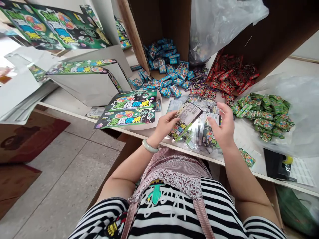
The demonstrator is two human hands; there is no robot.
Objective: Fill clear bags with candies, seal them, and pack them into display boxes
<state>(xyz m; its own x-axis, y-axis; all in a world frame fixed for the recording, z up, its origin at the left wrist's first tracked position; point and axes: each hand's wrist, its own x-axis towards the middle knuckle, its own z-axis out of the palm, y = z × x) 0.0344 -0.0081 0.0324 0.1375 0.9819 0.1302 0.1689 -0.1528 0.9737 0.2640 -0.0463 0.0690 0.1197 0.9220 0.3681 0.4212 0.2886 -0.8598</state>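
Pinching a candy packet (186,121) in my left grip (165,125), I held its long axis toward 2 o'clock, with my open right grip (222,124) just beside it at 3 o'clock.

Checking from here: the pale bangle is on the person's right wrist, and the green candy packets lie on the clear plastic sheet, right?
Not quite: the head view shows the pale bangle on the person's left wrist, not the right. The rest stands: the green candy packets lie on the clear plastic sheet.
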